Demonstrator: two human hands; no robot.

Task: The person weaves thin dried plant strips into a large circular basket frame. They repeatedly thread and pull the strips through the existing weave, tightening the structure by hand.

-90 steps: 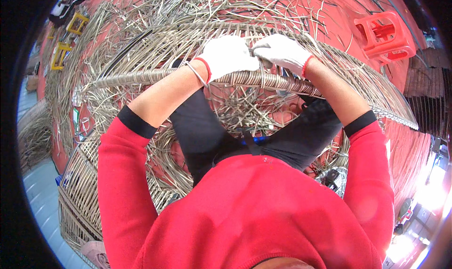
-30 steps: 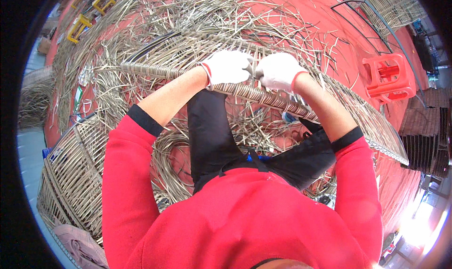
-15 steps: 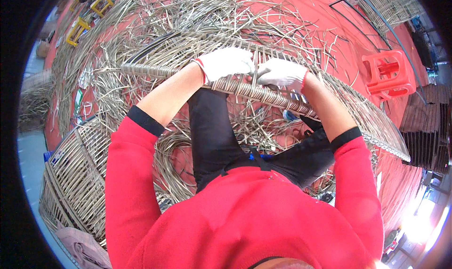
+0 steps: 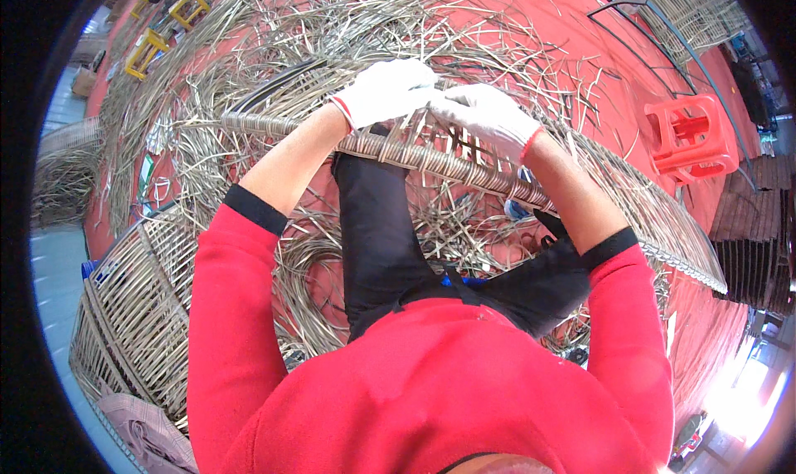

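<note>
Across my lap lies a large curved wicker panel, with a thick wrapped rim on the side nearest me. Both hands wear white knit gloves with red cuffs. My left hand is closed above the woven part, left of the middle. Close beside it, my right hand bends inward with fingers together, its tips almost meeting the left hand. Whatever the fingers pinch is hidden by the gloves. Below the hands, an open lattice of thin strands shows just beyond the rim.
Loose wicker strands cover much of the red floor. Another woven wicker piece stands at my left. A red plastic stool is at the right; yellow stools stand far left. Dark stacked slatted pieces lie at the far right.
Both hands have moved up and away from the wrapped rim, the left one slightly left. More of the rim and lattice now shows beneath them.
</note>
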